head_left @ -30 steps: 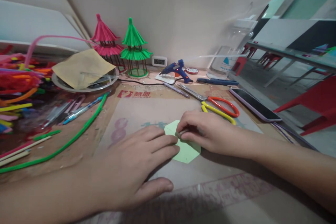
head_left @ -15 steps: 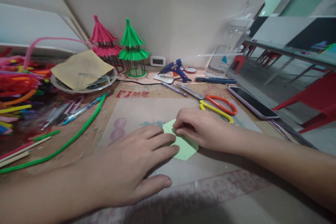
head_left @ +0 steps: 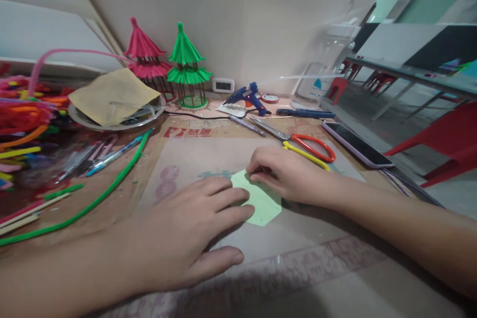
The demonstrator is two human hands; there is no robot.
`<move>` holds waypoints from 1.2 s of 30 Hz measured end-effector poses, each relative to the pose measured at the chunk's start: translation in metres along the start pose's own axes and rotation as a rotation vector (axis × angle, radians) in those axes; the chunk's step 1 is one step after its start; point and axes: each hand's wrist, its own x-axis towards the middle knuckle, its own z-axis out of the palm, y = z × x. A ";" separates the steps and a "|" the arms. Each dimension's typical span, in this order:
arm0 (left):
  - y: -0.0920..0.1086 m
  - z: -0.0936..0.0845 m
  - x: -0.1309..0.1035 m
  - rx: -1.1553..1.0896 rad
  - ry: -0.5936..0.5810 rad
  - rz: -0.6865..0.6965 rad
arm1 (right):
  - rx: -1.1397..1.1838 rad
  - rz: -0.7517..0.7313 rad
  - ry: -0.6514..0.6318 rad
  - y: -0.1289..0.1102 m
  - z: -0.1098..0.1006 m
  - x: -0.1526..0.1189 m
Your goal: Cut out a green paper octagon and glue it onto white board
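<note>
A light green piece of paper with cut, angled corners (head_left: 265, 206) lies flat on the sheet-covered work surface in front of me. My left hand (head_left: 199, 223) rests palm down with its fingers stretched out, and its fingertips press on the paper's left part. At the paper's upper right edge, my right hand (head_left: 283, 171) is closed, thumb and fingers pinched together over it. Whatever is between those fingertips is hidden. Just beyond the right hand lie scissors (head_left: 311, 146) with one red and one yellow handle.
Pink (head_left: 143, 49) and green (head_left: 186, 62) pagoda models stand by the wall. A blue glue gun (head_left: 246, 94), small clock (head_left: 223, 85), plastic bottle (head_left: 315, 77) and phone (head_left: 359, 146) line the back and right. Left are colourful pipe cleaners (head_left: 22, 119) and a plate (head_left: 128, 121).
My right hand has shifted very slightly up along the paper's edge, its fingers still pinched. The left hand and the paper stay in place; the camera view has tilted a little.
</note>
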 end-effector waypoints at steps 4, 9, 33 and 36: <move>0.001 -0.001 -0.001 0.002 -0.016 -0.017 | 0.104 0.024 0.147 0.010 0.010 0.006; 0.001 0.000 -0.003 -0.003 0.001 -0.024 | 0.556 0.315 0.347 0.017 0.010 0.005; -0.003 0.003 -0.006 0.028 0.097 0.004 | 0.269 0.039 0.322 0.009 0.012 -0.004; -0.003 0.001 -0.006 0.030 0.141 -0.001 | 0.248 0.048 0.316 0.008 0.012 -0.004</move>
